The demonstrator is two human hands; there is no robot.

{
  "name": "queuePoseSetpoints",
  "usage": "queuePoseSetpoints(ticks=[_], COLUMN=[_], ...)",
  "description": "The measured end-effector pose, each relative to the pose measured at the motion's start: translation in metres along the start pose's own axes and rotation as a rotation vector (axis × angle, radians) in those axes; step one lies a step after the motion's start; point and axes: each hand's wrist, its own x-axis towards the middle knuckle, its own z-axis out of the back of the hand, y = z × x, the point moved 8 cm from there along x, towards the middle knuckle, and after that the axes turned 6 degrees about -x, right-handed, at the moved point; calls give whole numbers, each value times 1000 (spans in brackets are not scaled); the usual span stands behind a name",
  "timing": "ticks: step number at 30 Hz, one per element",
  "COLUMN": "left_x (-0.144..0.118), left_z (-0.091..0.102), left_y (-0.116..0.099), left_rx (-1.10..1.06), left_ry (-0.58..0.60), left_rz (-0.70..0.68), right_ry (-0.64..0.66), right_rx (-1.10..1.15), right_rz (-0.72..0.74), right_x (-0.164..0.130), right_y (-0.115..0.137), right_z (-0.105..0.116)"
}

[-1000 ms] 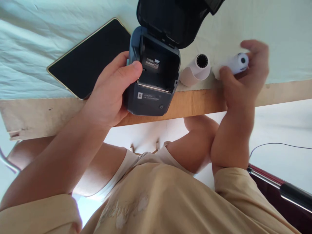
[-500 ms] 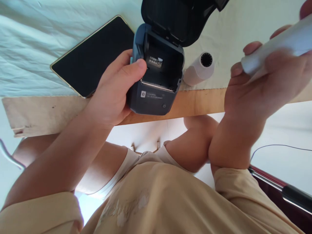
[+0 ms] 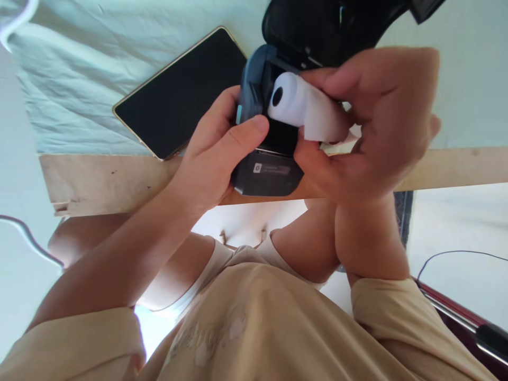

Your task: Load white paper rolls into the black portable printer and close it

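Note:
My left hand [image 3: 222, 143] grips the left side of a dark label printer [image 3: 272, 177], its thumb over the rim of the compartment. The printer's black lid [image 3: 317, 32] stands swung up at the back. In my right hand [image 3: 381, 116] is a white paper roll [image 3: 293, 103], pinched by thumb and fingers. The roll is tilted over the printer's compartment, its dark core hole facing left. A loose flap of paper hangs at its front. Whether the roll touches the compartment floor I cannot tell.
A black tablet [image 3: 182, 90] with a gold edge lies left of the printer on a pale green cloth [image 3: 75, 79]. The wooden table edge [image 3: 95, 180] runs in front, above my legs. A white cable [image 3: 32, 238] hangs at the left.
My right hand has brought the white paper roll from the far right to the printer's compartment. The view has shifted, and the white cylinder beside the printer is no longer visible.

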Motion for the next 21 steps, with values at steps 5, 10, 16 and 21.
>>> queuePoseSetpoints(ticks=[5,10,16,21], left_x=[-2,-3,-4,-2], left_z=[3,4,3,6], left_y=[0,0,-5,-4], left_rx=[32,59,104,340], left_ry=[20,-22,21,76], left_rz=[12,-6,-23,3], right_ry=[-201,-309,-220,-190], right_rx=[-195,-240,-207,-183], right_rz=[484,635,793,767], right_x=[-8,-14,-34,-37], right_y=[38,42,51,49], right_z=[12,15,8,3])
